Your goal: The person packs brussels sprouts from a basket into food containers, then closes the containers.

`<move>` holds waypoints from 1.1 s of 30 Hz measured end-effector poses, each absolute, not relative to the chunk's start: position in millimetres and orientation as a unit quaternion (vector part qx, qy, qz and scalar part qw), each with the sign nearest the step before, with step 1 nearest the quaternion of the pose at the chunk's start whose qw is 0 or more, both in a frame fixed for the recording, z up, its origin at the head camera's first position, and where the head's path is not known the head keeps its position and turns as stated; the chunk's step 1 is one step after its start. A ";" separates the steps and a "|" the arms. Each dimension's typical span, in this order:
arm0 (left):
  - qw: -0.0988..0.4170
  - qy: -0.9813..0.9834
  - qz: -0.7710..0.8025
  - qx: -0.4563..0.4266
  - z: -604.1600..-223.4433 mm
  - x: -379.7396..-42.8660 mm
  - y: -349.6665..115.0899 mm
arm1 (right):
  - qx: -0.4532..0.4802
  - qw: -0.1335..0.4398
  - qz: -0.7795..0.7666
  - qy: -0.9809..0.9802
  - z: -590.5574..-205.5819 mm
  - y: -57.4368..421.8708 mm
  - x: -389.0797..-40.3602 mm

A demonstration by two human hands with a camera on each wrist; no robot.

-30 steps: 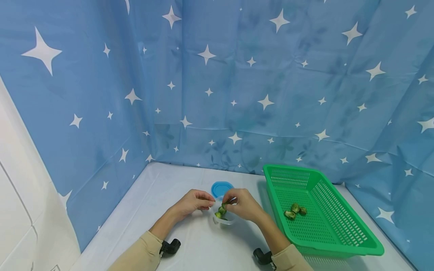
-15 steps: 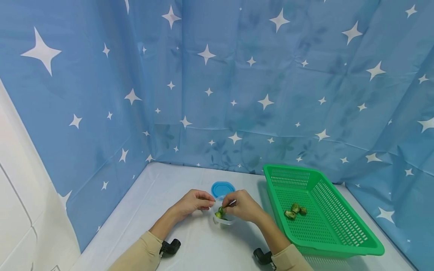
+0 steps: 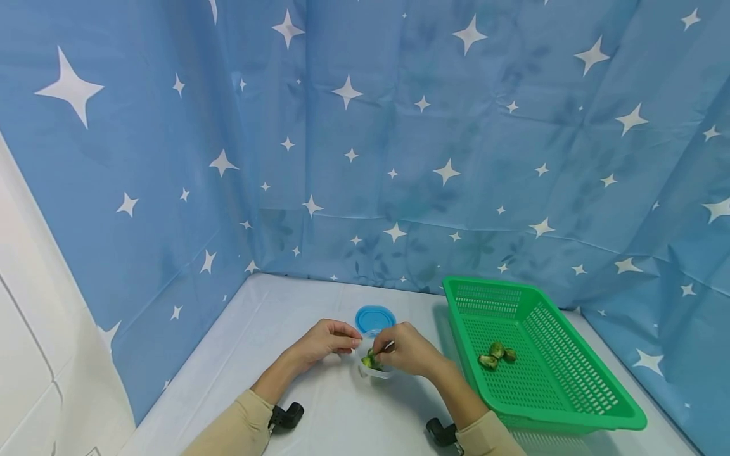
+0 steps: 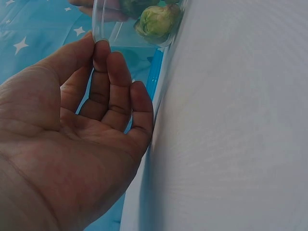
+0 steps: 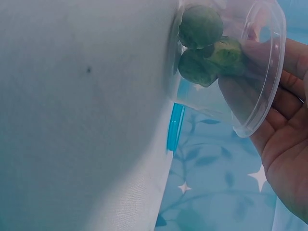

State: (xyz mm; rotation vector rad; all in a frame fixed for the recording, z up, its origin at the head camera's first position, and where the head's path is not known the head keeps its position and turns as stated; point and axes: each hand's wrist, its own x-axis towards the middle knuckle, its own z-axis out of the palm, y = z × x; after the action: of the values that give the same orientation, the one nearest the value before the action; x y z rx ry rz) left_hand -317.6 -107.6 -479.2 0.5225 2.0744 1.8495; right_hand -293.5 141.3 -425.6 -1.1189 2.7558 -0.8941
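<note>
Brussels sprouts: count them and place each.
6: in the green basket, left sprout, back sprout, right sprout; in the clear tub, two lower sprouts and one sprout held by the right hand. More may be hidden.

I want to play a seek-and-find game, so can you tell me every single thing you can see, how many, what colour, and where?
curtain: one stretch showing, blue with white stars, behind and at the sides
white surface: one, white, far left
table: one, white, below everything
basket: one, green, right side of the table
sprouts in the basket: three, green, on its floor
lid: one, blue, middle of the table
tub: one, clear, in front of the lid
sprouts in the tub: at least three, green, inside it
wrist cameras: two, black, one per wrist
sleeves: two, beige, on the forearms
left hand: one, pinching the tub's rim
right hand: one, fingers in the tub, seemingly pinching a sprout
</note>
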 end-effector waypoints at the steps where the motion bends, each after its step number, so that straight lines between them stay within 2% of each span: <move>1: 0.157 0.724 0.646 0.183 -479.2 -317.7 -107.5 | -0.362 0.018 -0.288 0.887 -425.6 141.2 -293.5; 33: 0.152 0.725 0.645 0.188 -478.9 -316.7 -108.0 | -0.385 -0.004 -0.285 0.878 -428.9 142.0 -295.4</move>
State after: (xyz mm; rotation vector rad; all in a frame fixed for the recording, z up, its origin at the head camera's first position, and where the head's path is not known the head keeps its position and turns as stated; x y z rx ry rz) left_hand -316.7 -108.0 -478.9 0.5390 2.0801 1.8509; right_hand -295.4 142.0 -428.9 -1.2130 2.7646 -0.8985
